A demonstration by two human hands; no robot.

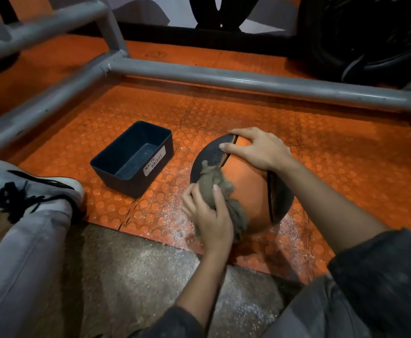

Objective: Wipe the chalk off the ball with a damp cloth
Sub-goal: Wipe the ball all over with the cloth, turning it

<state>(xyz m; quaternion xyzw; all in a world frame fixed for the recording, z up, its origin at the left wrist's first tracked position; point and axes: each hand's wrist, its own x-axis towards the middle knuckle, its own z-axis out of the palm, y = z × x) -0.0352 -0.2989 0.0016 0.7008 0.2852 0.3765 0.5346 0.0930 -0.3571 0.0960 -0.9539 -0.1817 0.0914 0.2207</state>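
An orange and black ball (246, 189) sits on the orange studded floor mat (346, 154). My right hand (255, 148) rests on the ball's top, fingers spread and lying flat across the black panel. My left hand (209, 211) grips a crumpled grey-brown cloth (220, 189) and presses it against the ball's near left side. White chalk dust is scattered over the mat around the ball's base.
A black bin (116, 164) labelled "waste basket" stands to the left of the ball. Grey metal frame tubes (248, 80) run behind and to the left. My leg and shoe (28, 189) lie at left. Black tyres (370, 37) stand at the back right.
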